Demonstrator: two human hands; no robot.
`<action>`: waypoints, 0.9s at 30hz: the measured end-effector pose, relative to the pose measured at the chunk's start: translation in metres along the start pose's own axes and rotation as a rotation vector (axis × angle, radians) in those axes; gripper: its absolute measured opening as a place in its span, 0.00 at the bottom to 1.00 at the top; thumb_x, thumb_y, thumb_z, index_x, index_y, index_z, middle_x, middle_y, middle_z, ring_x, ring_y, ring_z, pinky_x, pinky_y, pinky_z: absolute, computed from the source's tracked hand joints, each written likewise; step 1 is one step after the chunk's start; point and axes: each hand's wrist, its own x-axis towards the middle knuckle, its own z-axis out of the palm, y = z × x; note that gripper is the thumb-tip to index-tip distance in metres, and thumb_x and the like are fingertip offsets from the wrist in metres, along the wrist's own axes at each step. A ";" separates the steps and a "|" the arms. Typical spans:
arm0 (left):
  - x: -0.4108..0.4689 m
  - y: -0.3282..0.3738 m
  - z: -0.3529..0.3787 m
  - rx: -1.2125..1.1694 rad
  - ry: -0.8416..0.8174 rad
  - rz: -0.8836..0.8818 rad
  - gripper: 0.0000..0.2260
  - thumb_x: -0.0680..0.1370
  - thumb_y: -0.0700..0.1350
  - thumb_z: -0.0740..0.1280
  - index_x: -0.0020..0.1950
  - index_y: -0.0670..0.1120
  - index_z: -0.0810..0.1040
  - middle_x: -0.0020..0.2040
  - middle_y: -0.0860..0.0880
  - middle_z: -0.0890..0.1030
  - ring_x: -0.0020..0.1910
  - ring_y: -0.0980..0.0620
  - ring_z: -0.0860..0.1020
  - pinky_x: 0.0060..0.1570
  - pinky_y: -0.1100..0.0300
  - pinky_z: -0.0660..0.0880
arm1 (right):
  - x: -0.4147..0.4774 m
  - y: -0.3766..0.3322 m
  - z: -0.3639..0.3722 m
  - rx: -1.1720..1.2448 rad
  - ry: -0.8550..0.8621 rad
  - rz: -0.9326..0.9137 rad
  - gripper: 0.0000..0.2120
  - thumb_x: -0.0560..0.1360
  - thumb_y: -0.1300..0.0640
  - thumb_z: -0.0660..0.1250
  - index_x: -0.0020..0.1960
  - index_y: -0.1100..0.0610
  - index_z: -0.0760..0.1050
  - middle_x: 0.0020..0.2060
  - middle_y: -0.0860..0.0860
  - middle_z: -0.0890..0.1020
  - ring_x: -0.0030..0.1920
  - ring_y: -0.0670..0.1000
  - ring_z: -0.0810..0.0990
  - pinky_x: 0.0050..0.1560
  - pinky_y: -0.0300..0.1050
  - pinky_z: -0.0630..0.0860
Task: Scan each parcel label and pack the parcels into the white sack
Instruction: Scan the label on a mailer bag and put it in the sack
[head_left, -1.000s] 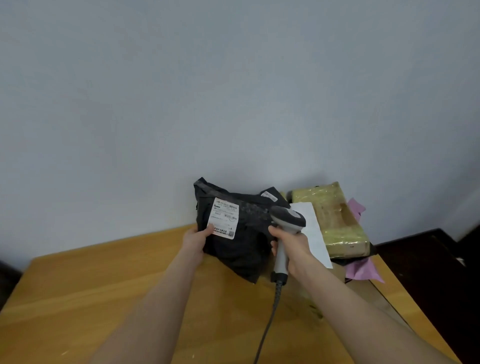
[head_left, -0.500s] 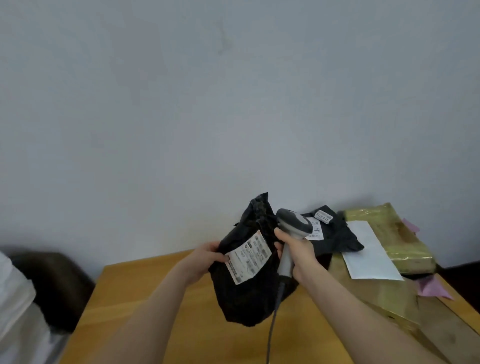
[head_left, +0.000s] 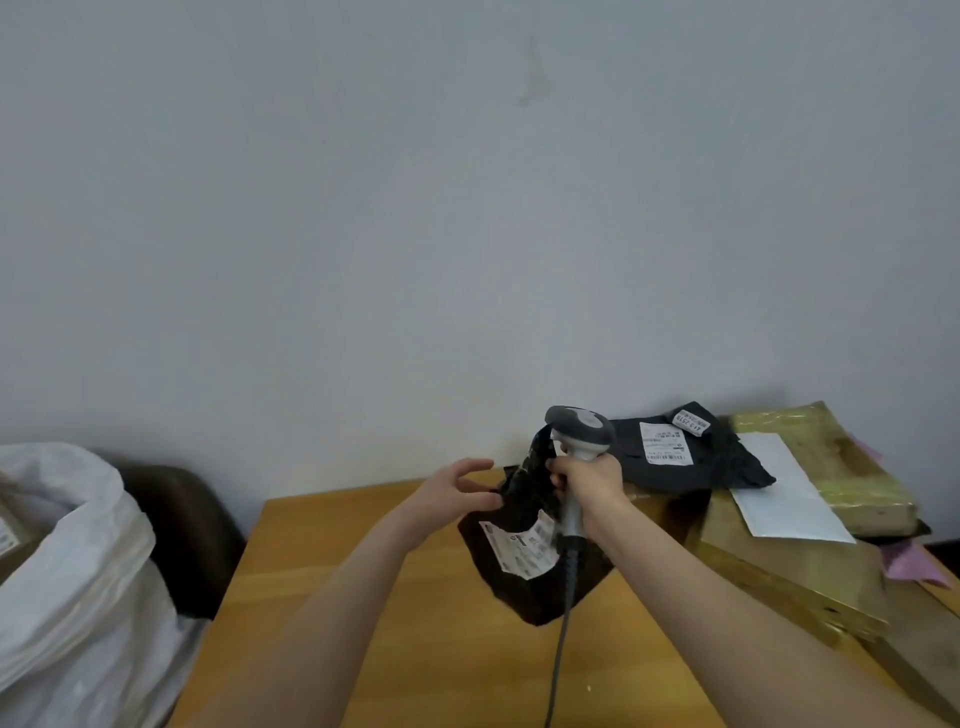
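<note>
A black poly-bag parcel (head_left: 524, 592) with a white label (head_left: 522, 545) hangs upright over the wooden table (head_left: 389, 597). My right hand (head_left: 589, 483) grips the handle of a grey barcode scanner (head_left: 579, 431), and its fingers also seem to pinch the parcel's top edge. My left hand (head_left: 452, 493) is at the parcel's left edge with its fingers spread and loose, the thumb just touching the bag. The white sack (head_left: 78, 571) stands open on the floor at the far left, with something boxy partly showing inside.
At the right lie another black parcel (head_left: 675, 457), a white envelope (head_left: 779, 493), a yellow-wrapped box (head_left: 841, 467), a cardboard box (head_left: 769, 571) and a pink bag (head_left: 914, 566). A dark chair (head_left: 182, 530) stands between sack and table. The scanner cable (head_left: 558, 654) trails toward me.
My left hand has let go of the black parcel and opened. The parcel now hangs lower from my right hand. The view has swung left and brought the white sack in.
</note>
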 end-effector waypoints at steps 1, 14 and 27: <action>-0.003 0.001 0.004 -0.003 0.010 0.018 0.24 0.74 0.50 0.72 0.68 0.56 0.69 0.58 0.52 0.79 0.56 0.55 0.77 0.53 0.61 0.69 | -0.002 0.000 0.002 -0.005 -0.010 0.004 0.08 0.72 0.68 0.69 0.36 0.61 0.74 0.27 0.55 0.76 0.29 0.54 0.75 0.39 0.48 0.75; -0.011 -0.009 0.038 -0.312 0.379 -0.027 0.04 0.77 0.42 0.69 0.47 0.42 0.81 0.46 0.43 0.84 0.42 0.48 0.83 0.44 0.52 0.80 | -0.007 -0.011 -0.001 0.102 -0.127 -0.007 0.08 0.72 0.69 0.70 0.40 0.60 0.74 0.32 0.56 0.80 0.35 0.52 0.81 0.39 0.45 0.77; -0.010 0.009 0.020 -0.595 0.085 -0.228 0.13 0.78 0.46 0.62 0.55 0.39 0.79 0.49 0.42 0.84 0.46 0.45 0.83 0.46 0.53 0.77 | -0.030 -0.005 -0.017 0.111 -0.263 -0.038 0.08 0.69 0.64 0.76 0.42 0.60 0.77 0.30 0.52 0.80 0.29 0.45 0.78 0.28 0.37 0.75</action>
